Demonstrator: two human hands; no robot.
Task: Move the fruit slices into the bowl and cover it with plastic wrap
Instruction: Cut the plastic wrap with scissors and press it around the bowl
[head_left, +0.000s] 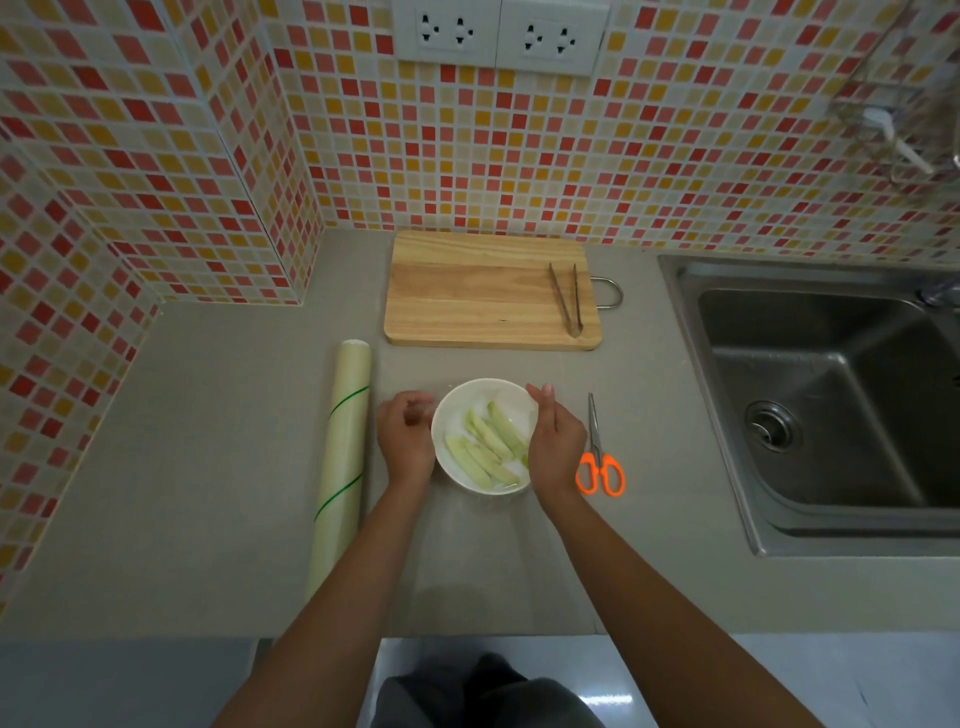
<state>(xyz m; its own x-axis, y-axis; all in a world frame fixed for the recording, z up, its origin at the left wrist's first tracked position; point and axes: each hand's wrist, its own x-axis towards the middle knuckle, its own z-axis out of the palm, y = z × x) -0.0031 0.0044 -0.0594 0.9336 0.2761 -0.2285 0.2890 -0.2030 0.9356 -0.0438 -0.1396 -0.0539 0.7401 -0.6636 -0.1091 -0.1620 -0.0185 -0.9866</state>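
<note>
A white bowl (470, 397) sits on the grey counter in front of me, holding several pale green fruit slices (485, 447). A clear sheet of plastic wrap (483, 512) lies over the bowl and trails toward me on the counter. My left hand (405, 441) presses the wrap against the bowl's left side with curled fingers. My right hand (553, 441) holds the wrap against the bowl's right rim. The roll of plastic wrap (343, 457) lies lengthwise to the left of the bowl.
A wooden cutting board (478, 296) with metal tongs (567, 299) lies behind the bowl. Orange-handled scissors (598, 452) rest just right of my right hand. A steel sink (831, 395) fills the right side. Tiled walls stand behind and to the left.
</note>
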